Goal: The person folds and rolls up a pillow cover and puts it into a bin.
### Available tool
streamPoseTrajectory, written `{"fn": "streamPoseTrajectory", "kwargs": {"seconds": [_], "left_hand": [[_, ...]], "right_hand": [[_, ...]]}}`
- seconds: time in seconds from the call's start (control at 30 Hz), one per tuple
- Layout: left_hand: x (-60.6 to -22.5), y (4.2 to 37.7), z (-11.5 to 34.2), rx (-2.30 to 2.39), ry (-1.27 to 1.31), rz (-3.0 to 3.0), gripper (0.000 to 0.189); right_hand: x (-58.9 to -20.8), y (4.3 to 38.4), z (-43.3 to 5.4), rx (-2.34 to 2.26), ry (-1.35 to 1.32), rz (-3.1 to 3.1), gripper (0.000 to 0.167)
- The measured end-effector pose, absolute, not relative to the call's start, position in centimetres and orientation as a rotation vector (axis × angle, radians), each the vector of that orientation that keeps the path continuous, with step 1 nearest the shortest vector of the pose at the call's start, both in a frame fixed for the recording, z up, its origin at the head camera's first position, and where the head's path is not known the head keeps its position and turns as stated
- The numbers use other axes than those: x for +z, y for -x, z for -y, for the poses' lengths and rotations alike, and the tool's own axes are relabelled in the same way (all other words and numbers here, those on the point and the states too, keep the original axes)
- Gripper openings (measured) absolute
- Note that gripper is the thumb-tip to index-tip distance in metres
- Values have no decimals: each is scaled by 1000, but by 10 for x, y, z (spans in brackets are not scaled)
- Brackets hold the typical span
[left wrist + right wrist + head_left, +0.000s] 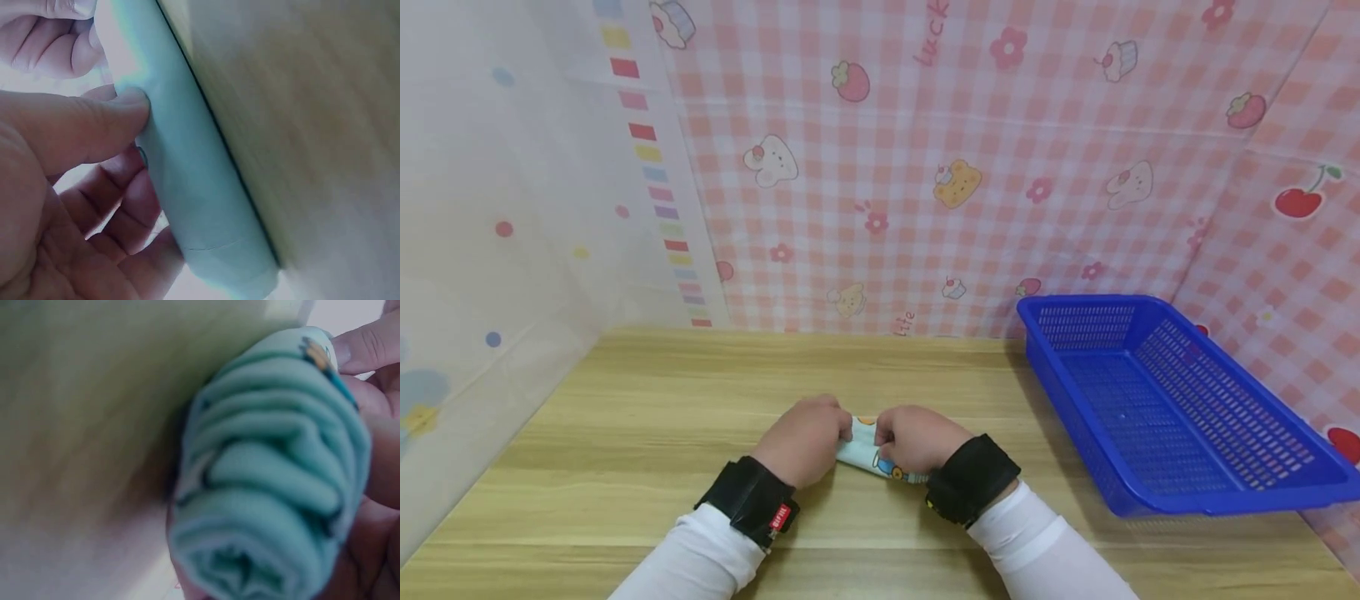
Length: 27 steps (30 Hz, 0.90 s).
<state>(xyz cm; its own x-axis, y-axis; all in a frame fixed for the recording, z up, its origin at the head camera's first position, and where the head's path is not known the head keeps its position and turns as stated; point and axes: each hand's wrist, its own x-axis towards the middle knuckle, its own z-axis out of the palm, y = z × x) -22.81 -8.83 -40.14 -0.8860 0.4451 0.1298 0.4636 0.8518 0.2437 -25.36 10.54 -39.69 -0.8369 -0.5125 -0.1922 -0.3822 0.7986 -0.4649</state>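
Observation:
A mint-green cloth (861,457) with small printed pictures lies rolled up on the wooden table, between the two hands. My left hand (805,440) grips its left part, the thumb pressing on top and the fingers curled along the far side, as the left wrist view shows on the smooth roll (194,169). At the other end my right hand (922,437) holds the cloth with bent fingers. Seen from the right wrist, the end of the roll (269,469) shows several stacked folds and a small coiled spiral at the bottom.
A blue plastic basket (1101,383) with meshed sides stands at the right of the wooden table (647,417). Behind the table hangs a pink checked sheet (887,167), and a pale dotted sheet (497,275) covers the left side.

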Motion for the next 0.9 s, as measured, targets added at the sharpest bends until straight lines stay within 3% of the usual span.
{"fn": "streamPoseTrajectory", "kwargs": {"seconds": [0.43, 0.63, 0.9], "left_hand": [[-400, 227, 87, -288, 786, 2957, 20], [-402, 226, 86, -287, 776, 2927, 18], [-402, 225, 84, -304, 771, 2905, 15]], "right_hand": [[-395, 244, -99, -556, 700, -2776, 12], [-391, 226, -87, -231, 885, -2982, 16], [-389, 207, -81, 15, 939, -3105, 16]]}}
